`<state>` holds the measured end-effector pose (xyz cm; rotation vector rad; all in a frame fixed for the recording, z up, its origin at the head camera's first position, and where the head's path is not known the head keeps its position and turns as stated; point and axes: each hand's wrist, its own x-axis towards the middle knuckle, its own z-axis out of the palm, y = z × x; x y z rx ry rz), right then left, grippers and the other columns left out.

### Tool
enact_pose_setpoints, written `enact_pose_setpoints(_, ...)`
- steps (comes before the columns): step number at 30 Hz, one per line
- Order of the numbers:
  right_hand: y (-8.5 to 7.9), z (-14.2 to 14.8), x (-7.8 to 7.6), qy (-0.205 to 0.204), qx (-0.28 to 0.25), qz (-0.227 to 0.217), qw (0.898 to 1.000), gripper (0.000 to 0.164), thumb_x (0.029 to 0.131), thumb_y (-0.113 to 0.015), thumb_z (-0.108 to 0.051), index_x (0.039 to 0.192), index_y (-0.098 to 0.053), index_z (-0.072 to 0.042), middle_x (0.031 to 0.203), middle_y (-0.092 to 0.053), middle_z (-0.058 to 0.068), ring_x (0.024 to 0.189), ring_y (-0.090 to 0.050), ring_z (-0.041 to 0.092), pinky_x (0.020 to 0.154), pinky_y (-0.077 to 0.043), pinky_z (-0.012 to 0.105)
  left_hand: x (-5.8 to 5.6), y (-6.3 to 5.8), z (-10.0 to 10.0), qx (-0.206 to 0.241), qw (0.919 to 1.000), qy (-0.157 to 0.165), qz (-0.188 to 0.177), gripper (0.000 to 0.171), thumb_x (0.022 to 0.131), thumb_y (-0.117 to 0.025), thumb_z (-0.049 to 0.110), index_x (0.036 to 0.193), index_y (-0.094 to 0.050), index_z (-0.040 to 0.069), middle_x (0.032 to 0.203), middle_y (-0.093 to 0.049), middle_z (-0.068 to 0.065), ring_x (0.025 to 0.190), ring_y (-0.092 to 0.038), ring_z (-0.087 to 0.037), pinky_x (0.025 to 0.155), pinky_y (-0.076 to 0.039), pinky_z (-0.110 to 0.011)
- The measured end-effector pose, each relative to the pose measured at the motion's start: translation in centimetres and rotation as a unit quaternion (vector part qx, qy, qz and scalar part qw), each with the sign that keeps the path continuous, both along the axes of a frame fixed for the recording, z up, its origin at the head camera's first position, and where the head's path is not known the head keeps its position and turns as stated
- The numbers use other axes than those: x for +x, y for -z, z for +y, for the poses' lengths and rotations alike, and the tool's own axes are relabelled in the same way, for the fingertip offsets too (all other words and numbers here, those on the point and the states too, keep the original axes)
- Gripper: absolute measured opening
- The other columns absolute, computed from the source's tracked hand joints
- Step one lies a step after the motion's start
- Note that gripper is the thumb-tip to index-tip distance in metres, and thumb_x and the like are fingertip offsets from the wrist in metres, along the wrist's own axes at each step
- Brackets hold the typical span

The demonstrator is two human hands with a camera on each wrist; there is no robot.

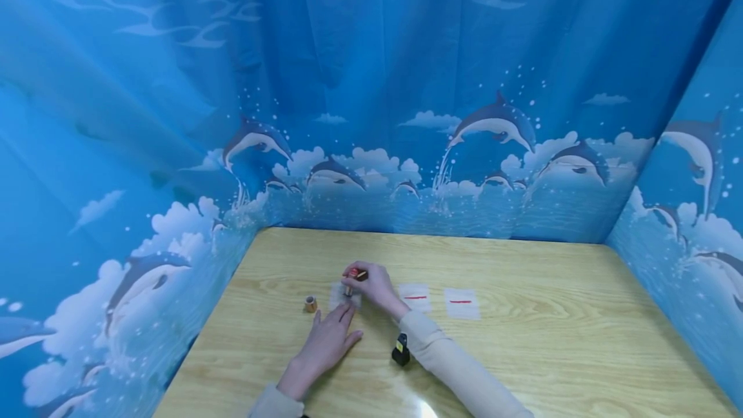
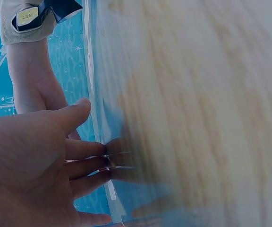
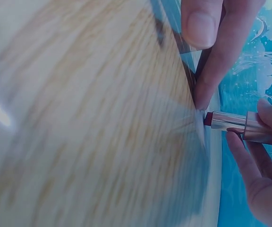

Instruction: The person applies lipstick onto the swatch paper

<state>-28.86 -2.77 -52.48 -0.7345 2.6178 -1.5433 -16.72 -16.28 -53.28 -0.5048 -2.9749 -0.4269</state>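
Observation:
My right hand [image 1: 378, 290] pinches a lipstick [image 3: 230, 123] in a shiny metallic case, pointing down. In the right wrist view its dark red tip is at the surface of a thin white sheet [image 1: 336, 297] on the table; any mark beneath it is hidden. My left hand [image 1: 326, 342] lies flat with extended fingers, its fingertips on the sheet's near edge. In the left wrist view, the left fingers [image 2: 86, 150] touch the tabletop. A lipstick cap [image 1: 310, 304] stands upright, hollow end up, left of the sheet.
Two more thin white squares, one nearer [image 1: 415, 305] and one farther right [image 1: 462, 311], each bear a red line. A black wrist camera [image 1: 400, 350] with a yellow label sits by the right sleeve. Blue dolphin curtains [image 1: 371, 115] border the wooden table [image 1: 551, 353].

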Motion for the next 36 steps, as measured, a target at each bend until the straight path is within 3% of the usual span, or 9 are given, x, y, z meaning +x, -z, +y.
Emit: enact_pose_setpoints(36, 0.31, 0.93, -0.46, -0.002, -0.008, -0.01, 1.0, 0.014, 0.091, -0.077, -0.02, 0.102, -0.076, -0.011, 0.093, -0.074, 0.001, 0.084, -0.069, 0.012, 0.074, -0.058, 0.023, 0.01, -0.6, -0.07, 0.008, 0.9993, -0.004, -0.038, 0.059, 0.1, -0.062, 0.036, 0.143, -0.052, -0.004, 0.151, -0.048, -0.021, 0.137, -0.048, -0.04, 0.109, -0.029, -0.076)
